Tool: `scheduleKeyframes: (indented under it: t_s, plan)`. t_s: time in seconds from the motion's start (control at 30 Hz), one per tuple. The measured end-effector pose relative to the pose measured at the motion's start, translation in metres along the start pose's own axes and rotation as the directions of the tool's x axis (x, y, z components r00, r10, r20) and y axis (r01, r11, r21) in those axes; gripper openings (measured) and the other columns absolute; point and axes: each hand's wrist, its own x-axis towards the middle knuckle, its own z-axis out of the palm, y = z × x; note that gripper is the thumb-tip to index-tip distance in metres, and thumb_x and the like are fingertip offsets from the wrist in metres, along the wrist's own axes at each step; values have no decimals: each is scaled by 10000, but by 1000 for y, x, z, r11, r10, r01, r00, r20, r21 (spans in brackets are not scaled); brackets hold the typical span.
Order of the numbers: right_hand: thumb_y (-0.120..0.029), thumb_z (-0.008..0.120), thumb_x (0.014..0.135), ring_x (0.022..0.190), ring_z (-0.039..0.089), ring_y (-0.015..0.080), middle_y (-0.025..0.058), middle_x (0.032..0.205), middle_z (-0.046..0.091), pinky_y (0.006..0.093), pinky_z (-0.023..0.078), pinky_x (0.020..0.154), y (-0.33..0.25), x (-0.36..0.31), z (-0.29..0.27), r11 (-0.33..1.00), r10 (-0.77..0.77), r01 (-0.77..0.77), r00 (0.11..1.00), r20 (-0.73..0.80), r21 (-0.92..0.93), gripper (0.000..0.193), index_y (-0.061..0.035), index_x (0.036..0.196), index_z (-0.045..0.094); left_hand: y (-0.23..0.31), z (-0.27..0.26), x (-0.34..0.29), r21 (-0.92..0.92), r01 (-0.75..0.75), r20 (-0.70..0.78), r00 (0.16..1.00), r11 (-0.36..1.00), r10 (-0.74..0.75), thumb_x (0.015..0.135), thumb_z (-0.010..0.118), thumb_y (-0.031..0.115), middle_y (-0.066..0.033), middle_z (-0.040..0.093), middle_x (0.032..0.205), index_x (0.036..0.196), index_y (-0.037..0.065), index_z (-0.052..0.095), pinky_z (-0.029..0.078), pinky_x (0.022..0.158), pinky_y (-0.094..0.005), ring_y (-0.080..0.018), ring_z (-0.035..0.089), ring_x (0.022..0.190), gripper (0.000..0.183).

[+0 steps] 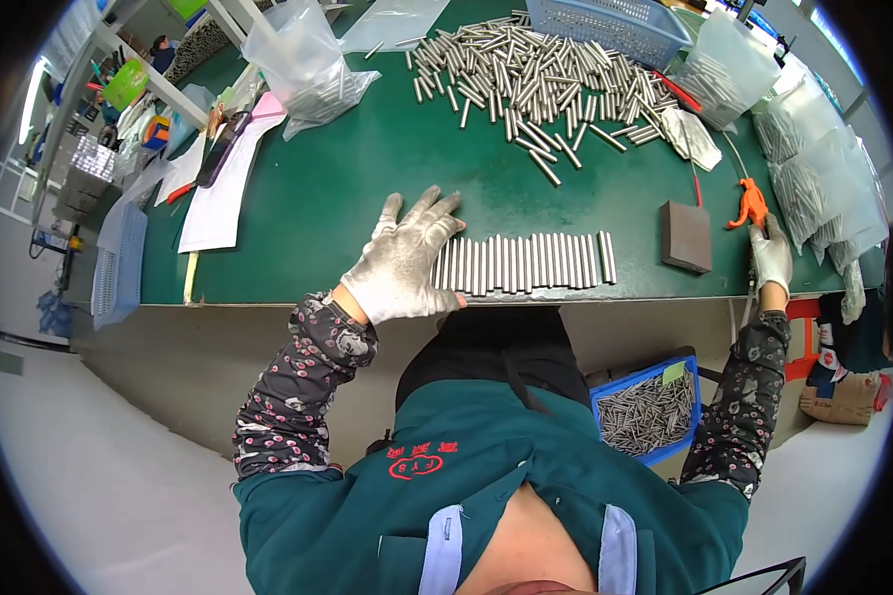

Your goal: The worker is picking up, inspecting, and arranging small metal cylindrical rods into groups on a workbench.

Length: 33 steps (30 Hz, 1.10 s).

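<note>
While the left hand point(407, 260) spreads wide, metal pins point(534, 262) line its right.
The right hand point(772, 260) touches an orange air gun point(750, 204), grip unclear.

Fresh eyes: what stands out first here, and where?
Probably the heap of metal pins across the far side of the green table. Nearer, a neat row of pins runs rightward from the spread left hand, and a bright orange tool stands out by the right hand.
</note>
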Motion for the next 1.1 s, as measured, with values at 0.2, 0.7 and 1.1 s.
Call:
scheduleKeyframes:
  t_s: [0.2, 0.7, 1.1]
  plan:
    - [-417, 534, 843, 1092, 529, 338, 174, 1194, 557, 398, 419, 901, -7, -14, -4, 998, -31, 32, 999, -14, 48, 519, -138, 1279, 494, 5, -4, 10, -29, 23, 29, 999, 999, -22, 590, 735, 487, -176, 358, 1398, 1133, 19, 489, 102, 1094, -556, -371, 211, 1357, 758]
    - [-71, 590, 867, 1021, 574, 183, 102, 1120, 602, 288, 436, 904, -112, -102, -44, 637, -199, 446, 883, -425, 628, 287, -14, 1148, 577, 19, -34, 15, -148, 22, -142, 989, 989, -43, 552, 798, 310, -226, 346, 1384, 991, 39, 504, 166, 1077, -558, -393, 243, 1336, 594]
    - [-247, 638, 784, 683, 592, 167, 103, 740, 623, 295, 469, 656, -165, -155, -55, 506, -431, -152, 808, 402, 849, 264, -8, 895, 631, 120, 1, 123, -153, -488, -422, 818, 859, 390, 590, 797, 221, -133, 565, 1043, 1169, -14, 458, 453, 844, -389, -325, 556, 990, 710]
